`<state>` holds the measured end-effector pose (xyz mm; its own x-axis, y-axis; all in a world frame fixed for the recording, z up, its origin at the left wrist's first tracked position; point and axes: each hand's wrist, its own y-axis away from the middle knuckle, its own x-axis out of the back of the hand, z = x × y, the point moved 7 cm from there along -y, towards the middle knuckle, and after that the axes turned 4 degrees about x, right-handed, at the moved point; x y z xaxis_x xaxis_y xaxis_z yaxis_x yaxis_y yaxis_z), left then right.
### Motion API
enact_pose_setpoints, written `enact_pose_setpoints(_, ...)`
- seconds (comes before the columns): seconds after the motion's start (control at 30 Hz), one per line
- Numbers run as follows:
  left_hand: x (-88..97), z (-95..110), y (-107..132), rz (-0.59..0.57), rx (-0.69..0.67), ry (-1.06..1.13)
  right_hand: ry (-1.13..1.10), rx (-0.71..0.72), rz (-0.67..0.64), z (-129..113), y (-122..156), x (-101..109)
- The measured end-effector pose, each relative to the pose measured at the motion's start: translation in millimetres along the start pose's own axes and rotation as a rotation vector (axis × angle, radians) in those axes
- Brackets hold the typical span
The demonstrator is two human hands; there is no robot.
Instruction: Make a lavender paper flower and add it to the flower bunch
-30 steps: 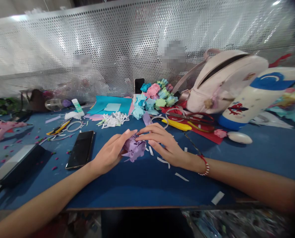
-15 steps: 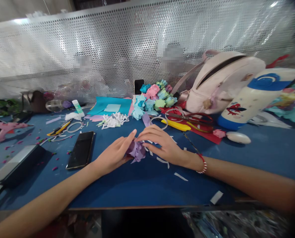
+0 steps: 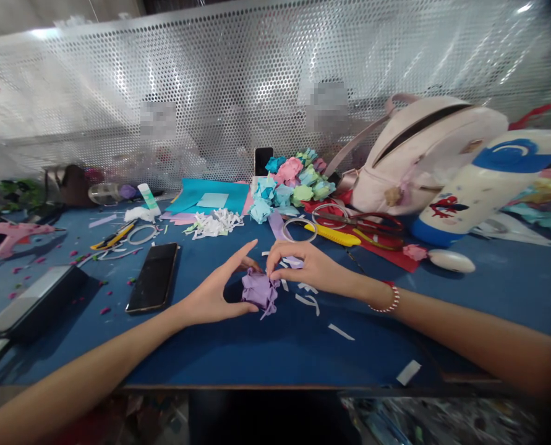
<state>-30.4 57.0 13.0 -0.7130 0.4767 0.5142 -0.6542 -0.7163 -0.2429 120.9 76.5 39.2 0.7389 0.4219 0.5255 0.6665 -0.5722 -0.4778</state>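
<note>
A crumpled purple paper flower (image 3: 259, 289) sits between my two hands, just above the blue tabletop. My left hand (image 3: 213, 287) grips it loosely from the left, thumb at its lower edge and curled fingers at its far side, while the index finger points up and away. At its upper right edge, my right hand (image 3: 307, 267) pinches the paper between thumb and fingertips. White paper strips (image 3: 308, 303) lie beside and below my right hand. Behind it is a flat purple paper strip (image 3: 276, 226).
Many-coloured paper flowers (image 3: 298, 179) are piled behind, near a pink backpack (image 3: 414, 161) and a large white-and-blue bottle (image 3: 479, 185). A yellow cutter (image 3: 335, 235) lies right of centre. To the left are a black phone (image 3: 153, 278), a power bank-like box (image 3: 34, 303) and a pink glue gun (image 3: 20, 237).
My left hand has opened wider, its thumb dropping to the flower's lower edge. My right fingers have closed into a pinch on the flower, which now shows more fully.
</note>
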Motion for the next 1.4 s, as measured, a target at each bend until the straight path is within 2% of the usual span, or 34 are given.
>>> enact_pose_setpoints(0.13, -4.5, -5, 0, -0.033, 0.088, 0.177, 0.004, 0.046, 0.007, -3, 0, -1)
enact_pose_setpoints(0.47, -7.2, -3, 1, -0.054, 0.119, 0.117, 0.112, 0.072, -0.006, -13, 3, -9)
enact_pose_setpoints(0.8, -8.0, -8, 2, -0.028, 0.113, 0.112, 0.405, 0.165, 0.06, -27, 7, -1)
enact_pose_setpoints(1.13, -5.8, -7, 1, -0.024, 0.139, 0.178, 0.743, 0.249, 0.008, -38, 10, -6)
enact_pose_setpoints(1.23, -6.8, -5, 2, -0.035, 0.125, 0.153, 0.73, 0.207, -0.02, -37, 9, -6)
enact_pose_setpoints(1.4, -11.3, 3, 4, -0.044, 0.081, 0.095, 0.482, 0.075, 0.01, -28, 4, -5)
